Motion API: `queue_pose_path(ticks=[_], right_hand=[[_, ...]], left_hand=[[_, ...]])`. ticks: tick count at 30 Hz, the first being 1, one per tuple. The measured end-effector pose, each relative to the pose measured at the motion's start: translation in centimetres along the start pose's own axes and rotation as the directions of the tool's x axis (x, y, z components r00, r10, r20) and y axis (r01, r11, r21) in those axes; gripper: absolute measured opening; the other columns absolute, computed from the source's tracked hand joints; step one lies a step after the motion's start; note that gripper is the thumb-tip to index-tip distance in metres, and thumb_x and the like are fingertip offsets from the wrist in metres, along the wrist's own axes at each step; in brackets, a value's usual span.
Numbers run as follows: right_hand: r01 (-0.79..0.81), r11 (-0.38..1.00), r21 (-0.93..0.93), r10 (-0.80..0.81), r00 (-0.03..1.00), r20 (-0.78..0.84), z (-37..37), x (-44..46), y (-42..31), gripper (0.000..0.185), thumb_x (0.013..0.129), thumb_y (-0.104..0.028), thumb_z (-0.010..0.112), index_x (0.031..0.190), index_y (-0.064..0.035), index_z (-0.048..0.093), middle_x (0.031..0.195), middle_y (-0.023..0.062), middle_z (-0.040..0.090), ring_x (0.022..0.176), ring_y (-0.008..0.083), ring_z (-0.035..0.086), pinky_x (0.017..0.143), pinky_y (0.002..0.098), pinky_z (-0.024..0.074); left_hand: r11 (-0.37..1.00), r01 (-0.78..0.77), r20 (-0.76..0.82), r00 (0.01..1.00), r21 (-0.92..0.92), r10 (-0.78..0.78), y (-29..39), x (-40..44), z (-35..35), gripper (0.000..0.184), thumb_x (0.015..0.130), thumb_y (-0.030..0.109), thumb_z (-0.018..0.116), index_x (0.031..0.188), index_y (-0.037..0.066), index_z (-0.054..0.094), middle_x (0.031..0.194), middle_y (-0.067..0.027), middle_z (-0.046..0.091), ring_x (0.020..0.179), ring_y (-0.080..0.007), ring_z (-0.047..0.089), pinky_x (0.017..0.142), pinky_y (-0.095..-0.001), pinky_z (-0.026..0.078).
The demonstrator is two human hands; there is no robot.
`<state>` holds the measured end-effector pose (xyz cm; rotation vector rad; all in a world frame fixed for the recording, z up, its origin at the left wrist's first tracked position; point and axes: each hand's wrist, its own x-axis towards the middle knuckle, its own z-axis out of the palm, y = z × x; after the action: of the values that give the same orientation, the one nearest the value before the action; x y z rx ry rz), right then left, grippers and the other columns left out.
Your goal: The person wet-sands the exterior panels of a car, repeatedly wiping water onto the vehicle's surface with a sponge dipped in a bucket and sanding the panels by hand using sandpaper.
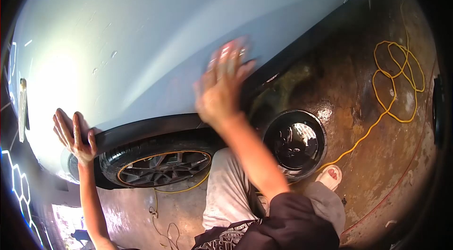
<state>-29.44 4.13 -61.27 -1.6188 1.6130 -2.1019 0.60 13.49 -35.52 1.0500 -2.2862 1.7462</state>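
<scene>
A pale blue-grey car panel (155, 37) fills the upper part of the view, with a few droplets or wet streaks on it. My left hand (75, 134) lies flat against the panel beside the wheel arch (155, 122), fingers stretched out, nothing in it. Farther right, my right hand (221, 80) rests on the lower panel above the dark sill (278, 70). Its fingers are extended and apart, slightly smeared by motion, and look wet. No tool shows in it; its palm side is hidden.
Below the arch is a wheel (165, 169) with dark spokes and an orange-yellow rim line. A black bucket (324, 137) of dark, shiny liquid stands near my sandalled foot (330, 177). A yellow cord (361, 139) coils across the stained, wet-looking floor (349, 108).
</scene>
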Motion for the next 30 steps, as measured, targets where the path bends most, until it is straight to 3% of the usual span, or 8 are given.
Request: queue_pose_path(ticks=[2, 5, 11, 13, 16, 22, 25, 30], right_hand=[[-0.387, 0.908, 0.163, 0.413, 0.891, -0.188, -1.8, 7.5, 10.4, 0.069, 0.106, -0.041, 0.033, 0.155, 0.0016, 0.010, 0.164, 0.0192, 0.002, 0.153, 0.0261, 0.003, 0.123, 0.0410, 0.0018], [-0.427, 0.862, 0.272, 0.480, 0.861, -0.170, -2.0, 8.3, 11.5, 0.069, 0.106, -0.042, 0.032, 0.155, 0.0024, 0.011, 0.164, 0.0195, 0.003, 0.153, 0.0289, 0.000, 0.122, 0.0474, 0.0015], [0.446, 0.891, -0.086, -0.372, 0.826, 0.425, 4.5, -7.5, -7.4, 0.067, 0.098, -0.037, 0.042, 0.154, -0.0049, 0.027, 0.163, 0.0189, 0.018, 0.151, 0.0423, 0.007, 0.112, 0.0694, -0.0078], [0.308, 0.951, -0.020, -0.309, 0.948, -0.081, 4.4, -1.8, 0.1, 0.066, 0.107, -0.038, 0.027, 0.154, 0.0055, 0.016, 0.162, 0.0254, 0.010, 0.151, 0.0411, 0.004, 0.118, 0.0596, 0.0012], [-0.303, 0.920, 0.247, 0.333, 0.938, -0.092, 2.6, 5.3, 13.1, 0.052, 0.106, -0.031, 0.033, 0.130, 0.0137, 0.044, 0.148, 0.0361, 0.031, 0.142, 0.0469, 0.026, 0.113, 0.0566, 0.0263], [0.423, 0.880, -0.214, -0.386, 0.902, 0.194, 6.1, -6.4, -5.6, 0.073, 0.101, -0.035, 0.037, 0.155, 0.0050, 0.007, 0.162, 0.0264, 0.001, 0.150, 0.0453, -0.002, 0.115, 0.0641, 0.0054], [0.385, 0.914, -0.126, -0.389, 0.921, -0.008, 4.2, -2.3, 1.5, 0.069, 0.103, -0.035, 0.031, 0.155, 0.0048, 0.009, 0.163, 0.0256, 0.006, 0.149, 0.0446, 0.009, 0.114, 0.0659, 0.0079], [-0.555, 0.681, 0.477, 0.670, 0.736, -0.099, -0.9, 8.5, 9.5, 0.053, 0.105, -0.035, 0.035, 0.134, 0.0079, 0.045, 0.132, 0.0362, 0.050, 0.111, 0.0493, 0.059, 0.100, 0.0510, 0.0482]], left_hand=[[1.000, -0.010, -0.015, 1.000, 0.000, 0.010, 0.3, 0.3, 0.1, 0.057, 0.094, 0.040, 0.052, 0.141, 0.008, 0.054, 0.154, -0.0281, 0.032, 0.145, -0.0464, 0.027, 0.117, -0.0579, 0.015], [0.993, 0.048, -0.005, 0.999, -0.110, -0.049, 1.0, 0.6, 0.4, 0.056, 0.081, 0.029, 0.067, 0.131, 0.004, 0.063, 0.149, -0.0344, 0.036, 0.142, -0.0491, 0.031, 0.116, -0.0592, 0.018], [0.960, 0.121, 0.074, 0.992, -0.254, -0.105, 1.0, 0.9, -0.4, 0.060, 0.081, 0.047, 0.071, 0.137, 0.036, 0.057, 0.157, -0.0156, 0.035, 0.145, -0.0378, 0.031, 0.113, -0.0593, 0.028], [0.970, 0.090, 0.018, 0.996, -0.224, -0.089, 0.9, 0.9, 0.3, 0.055, 0.083, 0.053, 0.065, 0.137, 0.041, 0.056, 0.159, -0.0092, 0.032, 0.144, -0.0358, 0.033, 0.111, -0.0607, 0.028], [0.976, 0.105, -0.030, 0.993, -0.191, -0.113, 1.9, 0.7, 1.6, 0.058, 0.079, 0.052, 0.067, 0.135, 0.042, 0.058, 0.158, -0.0096, 0.035, 0.144, -0.0339, 0.034, 0.109, -0.0601, 0.029], [0.978, 0.069, -0.093, 0.992, -0.196, -0.089, 1.5, 1.0, 0.7, 0.060, 0.076, 0.050, 0.070, 0.134, 0.042, 0.059, 0.157, -0.0100, 0.036, 0.143, -0.0337, 0.036, 0.105, -0.0578, 0.032], [0.985, 0.074, -0.095, 0.991, -0.157, -0.090, 1.6, 0.6, 1.3, 0.061, 0.074, 0.050, 0.071, 0.134, 0.042, 0.059, 0.157, -0.0097, 0.037, 0.142, -0.0337, 0.037, 0.104, -0.0571, 0.033], [0.982, 0.084, -0.140, 0.984, -0.171, -0.109, 2.2, 0.6, 1.8, 0.063, 0.073, 0.050, 0.072, 0.134, 0.043, 0.060, 0.156, -0.0094, 0.039, 0.139, -0.0345, 0.041, 0.101, -0.0572, 0.036]])
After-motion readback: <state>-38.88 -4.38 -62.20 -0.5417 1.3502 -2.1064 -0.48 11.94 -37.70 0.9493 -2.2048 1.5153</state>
